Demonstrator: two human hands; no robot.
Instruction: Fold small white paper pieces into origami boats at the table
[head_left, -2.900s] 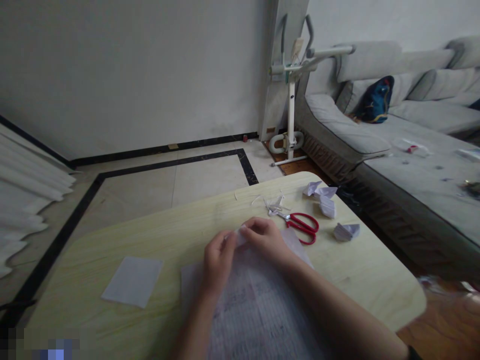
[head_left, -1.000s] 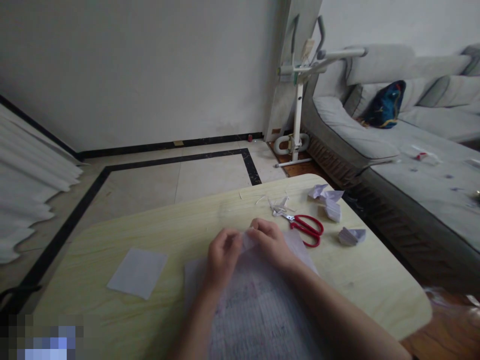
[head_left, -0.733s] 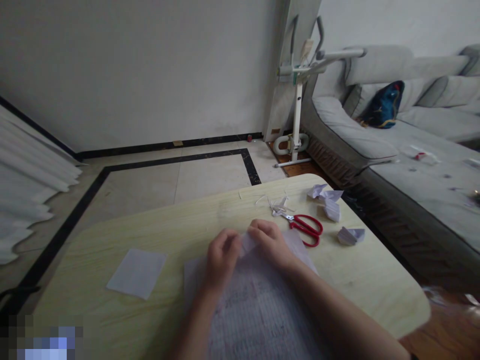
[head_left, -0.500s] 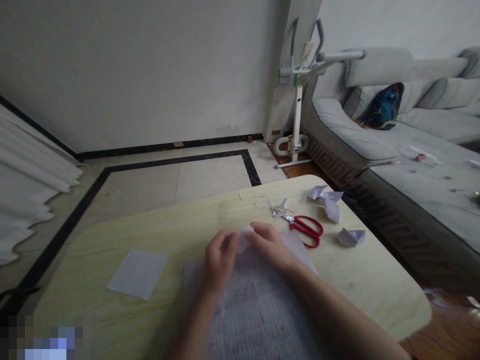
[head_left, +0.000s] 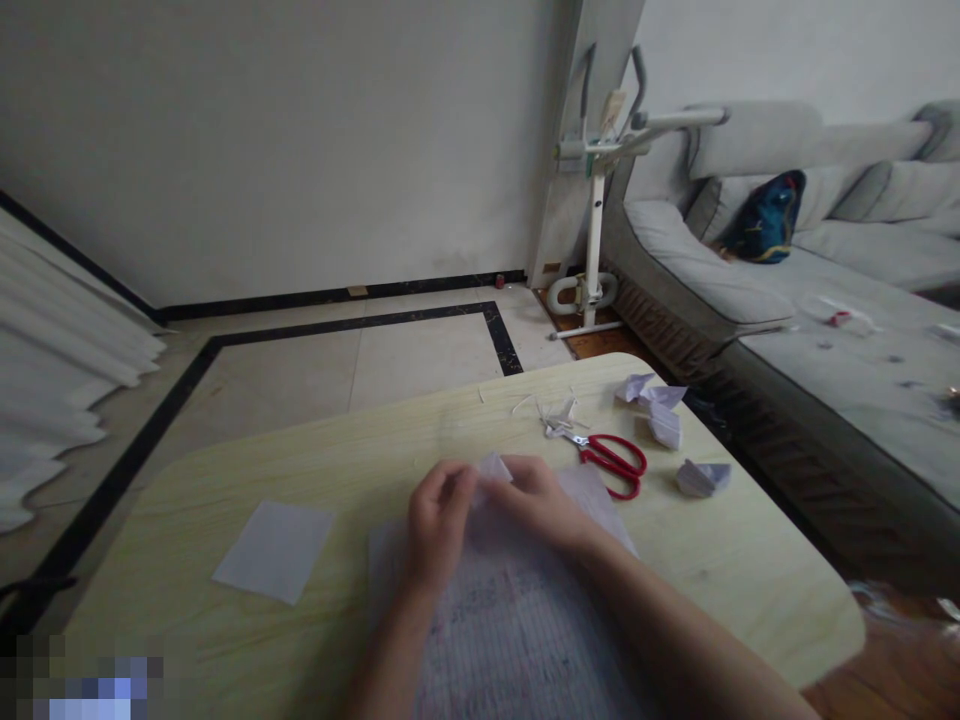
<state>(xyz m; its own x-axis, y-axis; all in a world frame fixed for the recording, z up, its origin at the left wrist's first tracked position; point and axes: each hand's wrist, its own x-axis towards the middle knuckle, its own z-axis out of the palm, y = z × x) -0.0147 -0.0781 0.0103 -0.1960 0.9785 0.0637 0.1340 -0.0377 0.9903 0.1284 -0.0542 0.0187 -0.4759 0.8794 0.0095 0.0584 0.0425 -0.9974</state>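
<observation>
Between my two hands is a small folded piece of white paper (head_left: pixel 495 468), its pointed tip showing above the fingers. My left hand (head_left: pixel 442 510) is closed on its left side, fingers curled. My right hand (head_left: pixel 536 500) pinches it from the right; part of the paper is hidden behind the fingers. Beneath both hands lies a large lined sheet with handwriting (head_left: pixel 517 640). Red-handled scissors (head_left: pixel 616 465) rest just beyond my right hand, their blades near thin paper scraps (head_left: pixel 559 415).
A square of white paper (head_left: pixel 276 552) lies on the left of the wooden table (head_left: pixel 187 520). Several folded paper pieces (head_left: pixel 664 423) sit at the right, one folded piece (head_left: pixel 703 478) apart from the others. A grey sofa (head_left: pixel 840 380) and white exercise machine (head_left: pixel 595 240) stand beyond.
My right hand has shifted slightly lower, its fingers lying more across the folded paper, whose tip now shows more clearly. The left hand has barely moved. Scissors and other papers stay put.
</observation>
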